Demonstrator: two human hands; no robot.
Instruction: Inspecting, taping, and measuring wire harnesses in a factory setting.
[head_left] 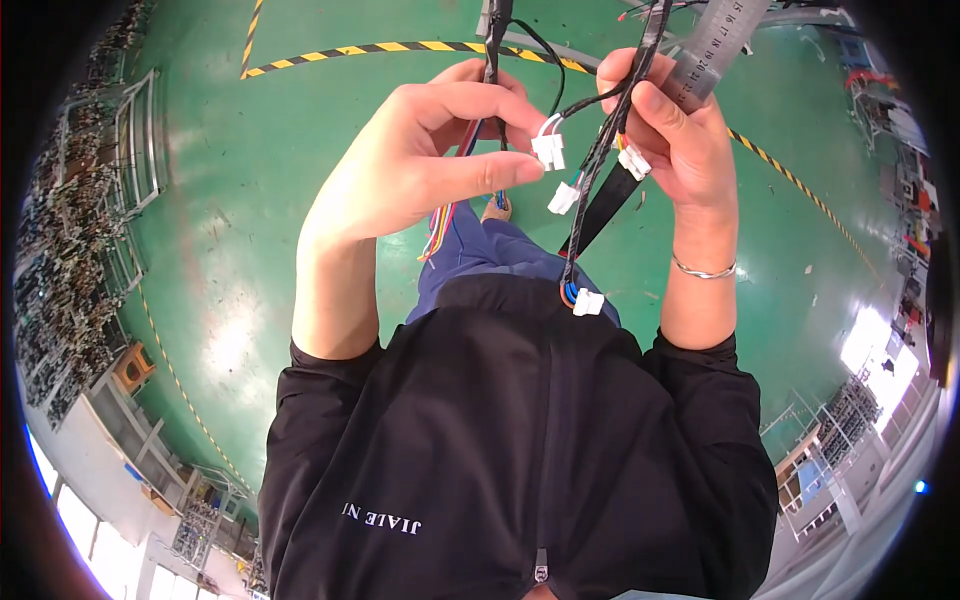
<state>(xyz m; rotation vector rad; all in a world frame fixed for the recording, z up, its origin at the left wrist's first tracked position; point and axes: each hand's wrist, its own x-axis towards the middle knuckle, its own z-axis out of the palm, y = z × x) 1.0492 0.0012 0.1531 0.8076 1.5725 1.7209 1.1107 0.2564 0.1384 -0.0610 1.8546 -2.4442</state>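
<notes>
My left hand (440,150) pinches a white plug connector (548,151) between thumb and index finger; a short black-sleeved lead runs from it toward my right hand. Another black-wrapped cable (493,50) passes behind the left fingers, with loose coloured wires (437,235) below. My right hand (680,130) is closed on a black-wrapped wire harness (596,170), held by thumb and fingers. A steel ruler (715,50) runs into the same hand; whether it is gripped or only resting there I cannot tell. More white connectors hang from the harness, one (564,198) mid-way and one (588,302) at its lower end.
Green floor (250,180) lies below, with yellow-and-black striped tape (400,48) across it. Racks of dark parts (75,230) line the left side, and metal frames (835,420) stand at the right. A grey bar and cables (800,15) show at the top right.
</notes>
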